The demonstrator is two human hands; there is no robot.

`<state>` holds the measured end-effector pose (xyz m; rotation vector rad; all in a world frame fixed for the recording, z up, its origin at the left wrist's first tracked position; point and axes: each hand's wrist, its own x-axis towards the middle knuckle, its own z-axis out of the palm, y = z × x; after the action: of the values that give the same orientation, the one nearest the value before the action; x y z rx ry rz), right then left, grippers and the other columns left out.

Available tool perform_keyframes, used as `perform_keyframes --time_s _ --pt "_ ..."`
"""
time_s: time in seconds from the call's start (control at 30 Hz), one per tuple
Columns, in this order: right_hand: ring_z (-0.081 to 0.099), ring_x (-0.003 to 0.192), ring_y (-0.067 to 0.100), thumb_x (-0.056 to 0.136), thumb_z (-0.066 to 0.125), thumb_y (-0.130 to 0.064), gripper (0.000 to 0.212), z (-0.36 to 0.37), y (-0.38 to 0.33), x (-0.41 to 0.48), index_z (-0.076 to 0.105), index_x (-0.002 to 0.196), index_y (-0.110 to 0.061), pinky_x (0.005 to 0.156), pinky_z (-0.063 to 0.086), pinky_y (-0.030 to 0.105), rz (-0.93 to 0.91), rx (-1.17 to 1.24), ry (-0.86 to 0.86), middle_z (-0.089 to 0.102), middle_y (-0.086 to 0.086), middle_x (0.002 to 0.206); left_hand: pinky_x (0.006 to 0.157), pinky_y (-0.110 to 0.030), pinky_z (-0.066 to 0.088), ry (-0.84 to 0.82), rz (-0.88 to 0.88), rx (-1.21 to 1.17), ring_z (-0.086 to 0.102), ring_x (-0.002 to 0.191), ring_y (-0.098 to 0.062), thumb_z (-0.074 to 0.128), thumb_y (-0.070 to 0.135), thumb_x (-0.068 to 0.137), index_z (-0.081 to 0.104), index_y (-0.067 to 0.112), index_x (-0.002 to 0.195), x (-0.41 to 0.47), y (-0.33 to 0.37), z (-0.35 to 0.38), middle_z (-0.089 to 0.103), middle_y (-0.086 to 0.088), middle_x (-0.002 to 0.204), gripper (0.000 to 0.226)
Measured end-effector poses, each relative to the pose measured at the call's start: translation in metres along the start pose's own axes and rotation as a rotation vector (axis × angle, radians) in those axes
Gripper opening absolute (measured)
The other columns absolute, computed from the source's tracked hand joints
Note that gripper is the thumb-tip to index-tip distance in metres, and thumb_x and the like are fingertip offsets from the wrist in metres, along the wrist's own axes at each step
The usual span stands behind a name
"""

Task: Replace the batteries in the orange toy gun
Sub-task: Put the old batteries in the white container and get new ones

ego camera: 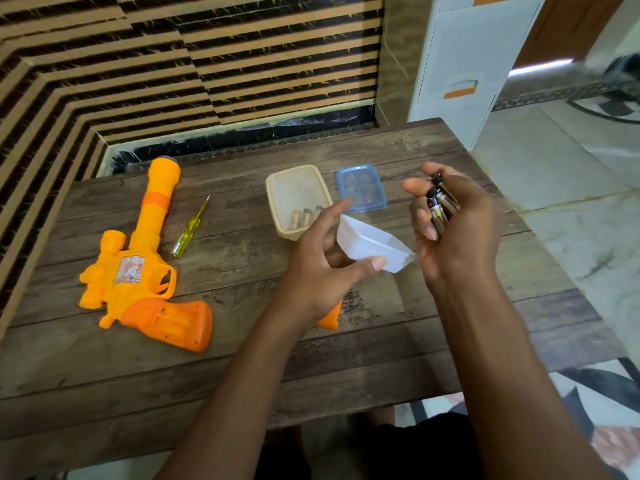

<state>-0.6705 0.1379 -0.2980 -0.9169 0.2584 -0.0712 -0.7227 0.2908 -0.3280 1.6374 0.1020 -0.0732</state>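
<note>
A dark plank table (242, 368) stands against a striped brown-and-black wall (173, 64), with a white cabinet (460, 64) on the tiled floor (554, 174) past its far right corner.

The gun (138, 271) lies flat on the left part of the table, barrel pointing away from you towards the wall, grip nearest you. It is well apart from both your hands, to the left of them, and neither touches it. A yellow screwdriver (189, 226) lies just right of the barrel.

Your left hand (322, 268) hovers over the middle of the table, fingers half curled, pinching a small white tub (374, 244) between thumb and fingers; the tub is tilted, its open side turned towards your right hand. Under that wrist an orange piece (330, 318) lies on the table, mostly hidden.

Your right hand (460, 237) is raised just right of the tub, palm turned inward, fingers curled round a bundle of batteries (438, 207) that stand roughly upright in it.

Beyond your left hand sits a beige box (294, 188), open, with a few loose cells (304, 216) in its near end. A blue lid (361, 188) lies flat just right of the box, between it and your right hand.
</note>
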Motion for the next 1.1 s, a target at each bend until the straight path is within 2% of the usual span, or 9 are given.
perform_keyframes --time_s 0.2,0.3,0.4,0.57,0.7,0.77,0.87,1.0,1.1 --pt "0.034 0.035 0.016 0.107 0.047 -0.015 0.018 0.003 0.009 0.003 0.044 0.091 -0.009 0.036 0.027 0.024 -0.006 -0.057 -0.087 0.072 0.027 0.086 0.085 -0.023 0.058 0.033 0.091 0.362 0.067 0.105 -0.003 0.091 0.014 0.076 0.055 0.035 0.127 0.001 -0.016 0.011 0.067 0.013 0.115 0.066" --pt "0.034 0.038 0.015 0.107 0.052 -0.018 0.023 0.004 0.011 0.001 0.047 0.087 -0.009 0.035 0.027 0.022 0.06 -0.061 -0.136 0.071 0.023 0.082 0.085 -0.036 0.059 0.072 0.215 0.53 0.064 0.107 -0.011 0.088 0.02 0.076 0.06 0.025 0.124 0.002 -0.021 0.014 0.064 0.006 0.115 0.055" --pt "0.035 0.041 0.012 0.105 0.058 -0.022 0.022 0.006 0.013 -0.001 0.057 0.091 -0.006 0.033 0.025 0.018 0.129 -0.046 -0.189 0.067 0.013 0.073 0.086 -0.031 0.051 0.103 0.211 0.665 0.057 0.114 -0.015 0.087 0.027 0.079 0.059 0.02 0.125 0.002 -0.023 0.017 0.059 0.003 0.119 0.054" --pt "0.037 0.042 0.01 0.109 0.05 -0.024 0.02 0.012 0.02 -0.007 0.053 0.109 -0.004 0.031 0.025 0.018 0.222 0.027 -0.258 0.055 0.008 0.07 0.085 -0.031 0.054 0.099 0.218 0.647 0.06 0.106 -0.01 0.087 0.023 0.077 0.064 0.023 0.117 -0.005 -0.016 0.014 0.061 0.007 0.11 0.046" --pt "0.035 0.042 0.012 0.106 0.052 -0.014 0.018 0.022 0.024 -0.02 0.051 0.089 -0.01 0.032 0.024 0.019 0.213 -0.017 -0.272 0.054 0.009 0.07 0.089 -0.037 0.06 0.192 0.21 0.609 0.067 0.102 -0.01 0.088 0.021 0.078 0.066 0.022 0.118 -0.02 -0.006 0.003 0.068 0.005 0.112 0.046" --pt "0.033 0.041 0.012 0.103 0.059 -0.011 0.021 0.029 0.026 -0.028 0.052 0.084 -0.011 0.033 0.022 0.02 0.193 -0.045 -0.272 0.053 0.009 0.068 0.089 -0.029 0.059 0.264 0.227 0.601 0.068 0.102 -0.012 0.089 0.021 0.079 0.066 0.016 0.128 -0.028 0.001 -0.007 0.071 0.001 0.113 0.054" --pt "0.032 0.038 0.011 0.097 0.067 -0.006 0.01 0.043 0.029 -0.044 0.059 0.093 -0.004 0.033 0.021 0.019 0.175 -0.082 -0.295 0.052 0.007 0.063 0.079 -0.012 0.053 0.368 0.22 0.589 0.067 0.094 -0.008 0.088 0.02 0.082 0.067 0.013 0.13 -0.039 0.014 -0.029 0.071 0.002 0.108 0.053" --pt "0.031 0.037 0.011 0.093 0.072 -0.005 0.01 0.058 0.037 -0.06 0.067 0.096 0.004 0.035 0.022 0.018 0.142 -0.171 -0.329 0.049 0.007 0.061 0.085 -0.037 0.062 0.523 0.198 0.547 0.07 0.092 -0.012 0.084 0.015 0.084 0.07 0.013 0.117 -0.048 0.023 -0.061 0.072 0.004 0.102 0.036" --pt "0.03 0.038 0.01 0.097 0.069 -0.012 0.016 0.066 0.046 -0.071 0.066 0.097 0.004 0.034 0.02 0.017 0.2 -0.188 -0.366 0.048 0.006 0.062 0.085 -0.042 0.062 0.683 0.185 0.54 0.071 0.092 -0.017 0.083 0.013 0.086 0.071 0.01 0.115 -0.059 0.023 -0.088 0.073 -0.001 0.102 0.032"
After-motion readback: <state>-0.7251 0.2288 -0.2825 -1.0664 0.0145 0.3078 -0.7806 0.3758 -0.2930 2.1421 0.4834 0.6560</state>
